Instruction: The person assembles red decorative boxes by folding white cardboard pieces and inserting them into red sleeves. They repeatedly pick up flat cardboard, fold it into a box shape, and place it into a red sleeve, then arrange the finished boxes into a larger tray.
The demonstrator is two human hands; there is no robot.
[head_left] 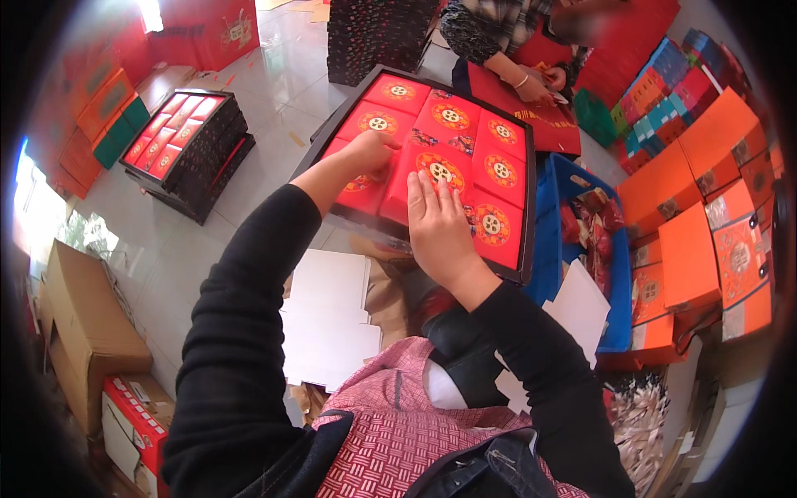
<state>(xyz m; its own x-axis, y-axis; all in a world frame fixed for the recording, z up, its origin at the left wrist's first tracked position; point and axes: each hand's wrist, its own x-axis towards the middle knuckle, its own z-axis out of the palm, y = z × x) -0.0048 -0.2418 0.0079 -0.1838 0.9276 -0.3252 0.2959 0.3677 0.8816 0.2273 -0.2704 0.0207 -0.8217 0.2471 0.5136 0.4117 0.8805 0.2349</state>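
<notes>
A black-rimmed tray (528,166) in front of me is filled with several red boxes, each with a round gold-and-orange emblem. My right hand (440,228) lies flat on the middle red box (422,168), its fingers stretched forward over the emblem. That box seems to sit slightly higher than its neighbours, and its left side shows. At the same box's upper left edge is my left hand (371,155), with fingers bent and close together; the fingertips are partly hidden at the seam beside another red box (380,120).
A blue crate (618,286) with red packets stands right of the tray. Orange boxes (689,266) are stacked beyond it. Across from me, a person's hands (540,85) work over a red item. Another filled tray stack (199,162) stands left; white cardboard (328,315) lies below.
</notes>
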